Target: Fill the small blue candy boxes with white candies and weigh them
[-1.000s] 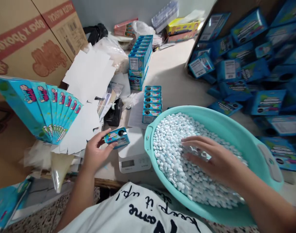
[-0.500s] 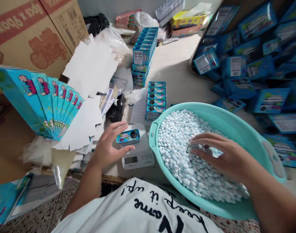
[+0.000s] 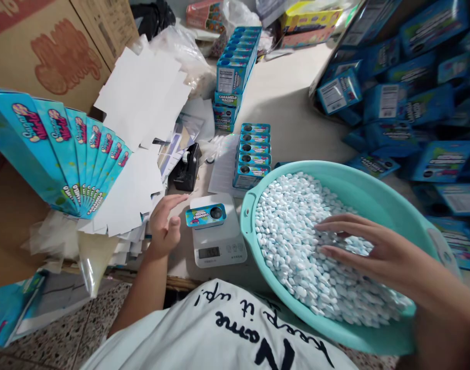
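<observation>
A small blue candy tin [image 3: 205, 216] lies flat on a white digital scale [image 3: 220, 253], whose display shows digits too blurred to read surely. Just left of the tin is my left hand [image 3: 166, 223], fingers apart and holding nothing. My right hand [image 3: 358, 240] hovers over a teal basin [image 3: 251, 218] full of white and pale blue candies [image 3: 292, 226]. Its thumb and fingers are spread, the fingertips at the candies' surface, with nothing visible gripped.
Behind the scale stand a row of blue tins [image 3: 254, 149], a stack of blue boxes [image 3: 235, 72] and a black tape dispenser [image 3: 187, 167]. White card sheets [image 3: 142, 97] and fanned blue cartons [image 3: 61, 149] lie left. A bin of blue packs [image 3: 389, 103] sits right.
My left hand has drawn left, away from the tin, which now rests untouched on the scale. The display's reading has changed. My right hand stays over the candies; the whole view has shifted slightly.
</observation>
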